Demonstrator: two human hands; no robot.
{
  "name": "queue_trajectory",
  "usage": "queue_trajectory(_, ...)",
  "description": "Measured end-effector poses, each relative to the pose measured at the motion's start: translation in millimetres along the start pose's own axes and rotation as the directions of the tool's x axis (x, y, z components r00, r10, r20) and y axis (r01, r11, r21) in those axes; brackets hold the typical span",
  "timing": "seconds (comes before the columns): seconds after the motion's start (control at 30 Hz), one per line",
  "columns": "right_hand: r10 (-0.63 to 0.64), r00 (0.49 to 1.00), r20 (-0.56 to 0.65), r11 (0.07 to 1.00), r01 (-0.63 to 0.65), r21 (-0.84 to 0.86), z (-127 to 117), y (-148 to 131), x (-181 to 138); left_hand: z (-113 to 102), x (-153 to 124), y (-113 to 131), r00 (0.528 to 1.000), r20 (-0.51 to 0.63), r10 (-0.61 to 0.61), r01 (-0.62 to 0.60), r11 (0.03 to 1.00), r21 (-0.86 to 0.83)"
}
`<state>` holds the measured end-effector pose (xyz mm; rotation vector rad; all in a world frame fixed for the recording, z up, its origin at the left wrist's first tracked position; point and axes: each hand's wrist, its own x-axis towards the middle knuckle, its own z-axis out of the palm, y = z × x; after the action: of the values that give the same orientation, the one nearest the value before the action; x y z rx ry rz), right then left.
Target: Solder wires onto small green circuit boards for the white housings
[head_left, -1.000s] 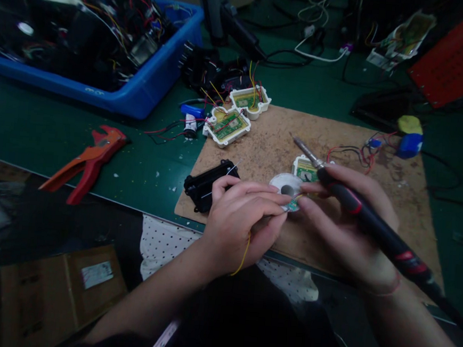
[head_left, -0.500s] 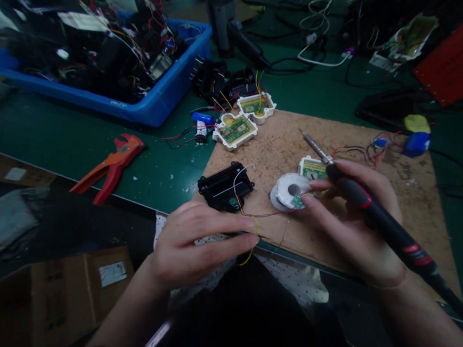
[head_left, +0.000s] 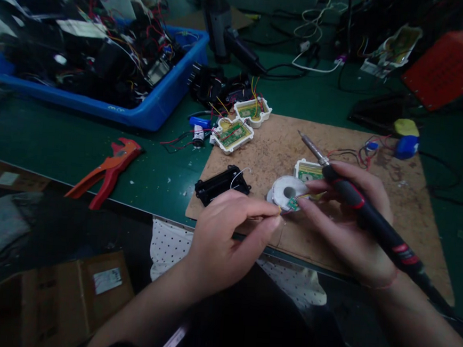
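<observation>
My right hand (head_left: pixel 343 225) grips a black and red soldering iron (head_left: pixel 372 219), its metal tip pointing up and left, while its fingertips pinch a tiny green circuit board (head_left: pixel 292 203). My left hand (head_left: pixel 226 237) is closed in a pinch on thin wires (head_left: pixel 280 211) that run to that small board. A white solder spool (head_left: pixel 285 190) lies just behind the board. A black plastic housing (head_left: pixel 221 184) with a white wire sits left of the spool, right behind my left hand. A white-cased board (head_left: pixel 308 171) lies beyond the spool.
A brown work board (head_left: pixel 282 140) lies on the green bench. Two white-cased circuit boards (head_left: pixel 241 123) with wires rest at its far left corner. Red wire strippers (head_left: pixel 105 171) lie left. A blue bin (head_left: pixel 148 108) full of parts stands far left. A red box (head_left: pixel 448 65) far right.
My left hand has moved up and right from the bench edge back to the small board, pinching the wires beside it. The right hand and iron stayed nearly still.
</observation>
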<state>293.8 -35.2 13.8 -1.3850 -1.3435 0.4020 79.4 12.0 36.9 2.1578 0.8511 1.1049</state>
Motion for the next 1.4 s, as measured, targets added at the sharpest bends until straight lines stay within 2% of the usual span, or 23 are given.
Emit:
queue_trajectory(0.07, 0.018, 1.000, 0.001, 1.000, -0.018, 0.023, 0.4, -0.3, -0.2, 6.1, 3.9, 3.6, 0.998, -0.016, -0.054, 0.054, 0.999, -0.003)
queue_trajectory(0.2, 0.026, 1.000, 0.010, 0.999, -0.027, 0.048, -0.1, -1.3, 0.0, 11.9, 8.3, 5.4, 0.990, 0.049, -0.130, 0.132, 0.990, -0.058)
queue_trajectory(0.33, 0.018, 1.000, 0.011, 0.999, -0.019, 0.050, 0.2, -1.4, 0.4, 14.1, 9.5, 6.4, 0.982, 0.082, -0.169, 0.178, 0.977, -0.121)
queue_trajectory(0.43, 0.005, 1.000, 0.005, 0.999, -0.005, 0.043, 1.0, -1.8, 0.8, 16.3, 10.5, 6.5, 0.981, 0.059, -0.185, 0.191, 0.975, -0.111)
queue_trajectory(0.6, 0.015, 1.000, 0.020, 0.999, -0.016, 0.031, 0.4, -3.5, 0.9, 20.8, 12.4, 0.9, 0.993, 0.018, -0.116, 0.115, 0.992, 0.052)
queue_trajectory(0.67, 0.020, 1.000, 0.017, 0.999, -0.020, 0.036, 0.3, -4.2, 0.6, 21.1, 12.6, -3.8, 1.000, 0.013, -0.001, 0.000, 0.991, 0.137)
queue_trajectory(0.77, 0.014, 1.000, 0.013, 0.999, -0.015, 0.033, 1.0, -4.8, 0.3, 19.2, 12.6, -11.2, 0.982, 0.004, 0.190, -0.185, 0.950, 0.252)
queue_trajectory(0.83, 0.007, 1.000, 0.016, 1.000, -0.007, 0.021, 1.6, -5.0, 0.4, 17.3, 12.5, -14.9, 0.969, -0.006, 0.248, -0.235, 0.923, 0.306)
queue_trajectory(0.97, 0.007, 1.000, 0.015, 1.000, -0.007, 0.012, 2.1, -5.5, 0.5, 16.8, 12.0, -16.6, 0.966, -0.011, 0.257, -0.241, 0.916, 0.320)
queue_trajectory(1.13, -0.004, 1.000, 0.008, 1.000, 0.004, -0.006, 1.8, -6.3, -0.7, 26.8, 8.6, -12.2, 0.952, -0.060, 0.302, -0.269, 0.911, 0.314)
queue_trajectory(1.4, 0.014, 1.000, 0.000, 1.000, -0.014, 0.000, 1.5, -7.0, -2.1, 34.7, 4.6, -15.1, 0.994, 0.028, 0.106, -0.109, 0.984, 0.138)
